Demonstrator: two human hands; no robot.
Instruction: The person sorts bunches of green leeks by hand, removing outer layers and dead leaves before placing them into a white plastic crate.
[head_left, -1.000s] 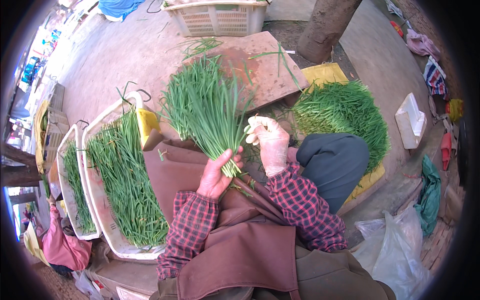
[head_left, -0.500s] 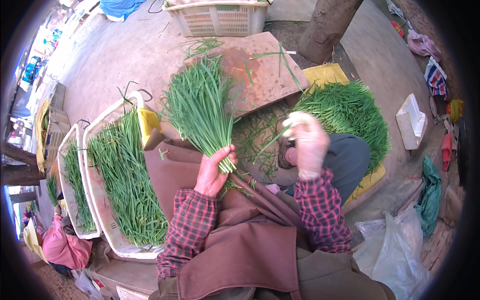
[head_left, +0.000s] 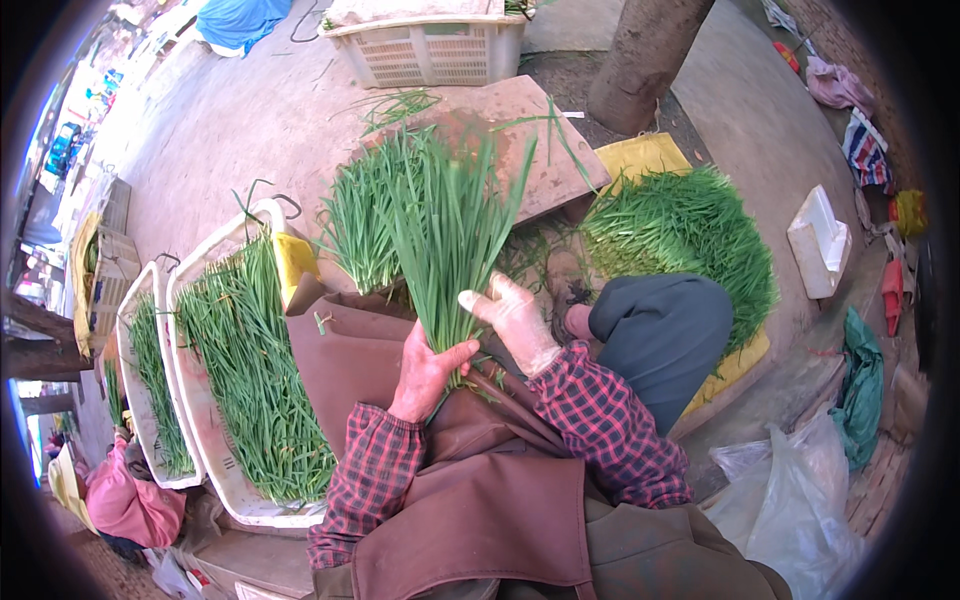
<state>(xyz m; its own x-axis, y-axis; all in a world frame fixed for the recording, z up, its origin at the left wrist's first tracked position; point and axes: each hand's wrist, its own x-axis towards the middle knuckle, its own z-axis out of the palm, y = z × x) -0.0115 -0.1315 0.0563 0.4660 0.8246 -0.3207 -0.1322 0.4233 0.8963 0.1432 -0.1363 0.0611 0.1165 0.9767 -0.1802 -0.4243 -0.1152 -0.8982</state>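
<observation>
Bundle of green stalks (head_left: 440,260) at center, clasped near the base in the grip of the left hand (head_left: 423,372), swung from eleven o'clock to twelve; right hand (head_left: 518,322) back from two o'clock to its edge, any pinch impossible to tell. Looks like two-handed work again.

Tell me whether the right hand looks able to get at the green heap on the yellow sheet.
Probably yes: the left edge of the green heap lies open toward the right hand, though the bent knee hides part of its lower side.
</observation>
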